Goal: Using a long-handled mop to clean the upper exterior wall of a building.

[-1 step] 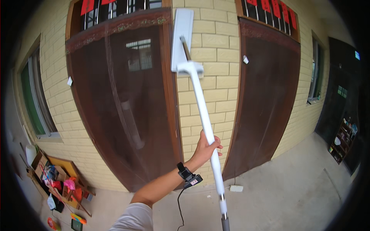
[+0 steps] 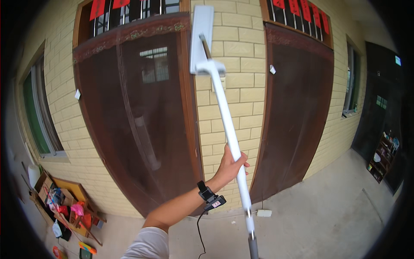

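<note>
My left hand (image 2: 231,166) is closed around the white pole (image 2: 226,118) of a flat mop, its arm reaching in from the lower left. The mop's long, pale rectangular head (image 2: 202,32) is raised against the cream brick wall (image 2: 241,64), tilted nearly upright beside the left door's frame. A metal bracket (image 2: 205,46) and a white joint link head and pole. Toward the lower edge the pole passes into a grey grip (image 2: 253,247). A black strap with a small device (image 2: 211,199) and a cable sits on my left wrist. My right hand is not in view.
Dark brown screened doors (image 2: 151,99) flank the wall strip, the other door (image 2: 297,103) standing to the right. A wooden rack with clutter (image 2: 71,207) is at the lower left. On the floor lies a white power strip (image 2: 264,213). Shelves (image 2: 384,155) stand far right.
The mop head has slid slightly upward along the wall, uncovering more of a pale plate below it. My left hand keeps its grip on the pole. The view has shifted a little.
</note>
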`<action>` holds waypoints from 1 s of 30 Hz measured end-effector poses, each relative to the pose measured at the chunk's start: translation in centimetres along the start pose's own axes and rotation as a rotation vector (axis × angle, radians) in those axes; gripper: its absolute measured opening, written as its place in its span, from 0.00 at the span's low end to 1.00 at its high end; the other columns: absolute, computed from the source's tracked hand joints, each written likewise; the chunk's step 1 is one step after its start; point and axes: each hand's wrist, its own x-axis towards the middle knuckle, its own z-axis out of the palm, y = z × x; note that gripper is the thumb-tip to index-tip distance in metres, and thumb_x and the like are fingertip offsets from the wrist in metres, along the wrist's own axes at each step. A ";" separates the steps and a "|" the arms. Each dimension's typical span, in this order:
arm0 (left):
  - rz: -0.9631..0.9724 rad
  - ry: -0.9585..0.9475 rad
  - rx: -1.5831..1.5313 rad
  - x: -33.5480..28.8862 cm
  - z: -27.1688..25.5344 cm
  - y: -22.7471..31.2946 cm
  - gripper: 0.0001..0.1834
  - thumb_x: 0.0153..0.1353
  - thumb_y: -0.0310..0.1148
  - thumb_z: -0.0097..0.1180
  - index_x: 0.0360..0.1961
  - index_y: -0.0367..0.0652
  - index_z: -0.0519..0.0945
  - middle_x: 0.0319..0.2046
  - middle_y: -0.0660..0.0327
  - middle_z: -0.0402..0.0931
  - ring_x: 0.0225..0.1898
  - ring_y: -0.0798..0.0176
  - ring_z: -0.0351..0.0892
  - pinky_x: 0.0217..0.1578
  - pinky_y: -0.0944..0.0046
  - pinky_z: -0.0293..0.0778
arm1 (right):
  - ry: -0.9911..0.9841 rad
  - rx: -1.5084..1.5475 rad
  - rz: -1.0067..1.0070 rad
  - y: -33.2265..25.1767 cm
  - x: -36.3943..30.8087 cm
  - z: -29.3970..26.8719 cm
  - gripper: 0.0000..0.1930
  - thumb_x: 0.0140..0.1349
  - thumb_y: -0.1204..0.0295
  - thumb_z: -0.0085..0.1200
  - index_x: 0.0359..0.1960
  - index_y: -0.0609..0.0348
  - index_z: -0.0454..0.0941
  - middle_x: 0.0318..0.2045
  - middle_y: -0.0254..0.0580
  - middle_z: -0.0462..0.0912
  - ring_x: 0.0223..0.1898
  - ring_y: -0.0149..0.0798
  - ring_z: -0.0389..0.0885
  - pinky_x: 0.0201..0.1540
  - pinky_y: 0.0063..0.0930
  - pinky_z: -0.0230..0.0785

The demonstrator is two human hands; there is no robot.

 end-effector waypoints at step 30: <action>-0.263 -0.044 0.199 -3.0 13.7 -12.9 0.21 0.60 0.23 0.54 0.52 0.33 0.61 0.21 0.56 0.73 0.16 0.60 0.79 0.17 0.57 0.79 | -0.159 0.628 -0.015 4.7 1.3 -6.5 0.21 0.77 0.55 0.48 0.56 0.61 0.73 0.18 0.25 0.67 0.15 0.21 0.61 0.16 0.19 0.58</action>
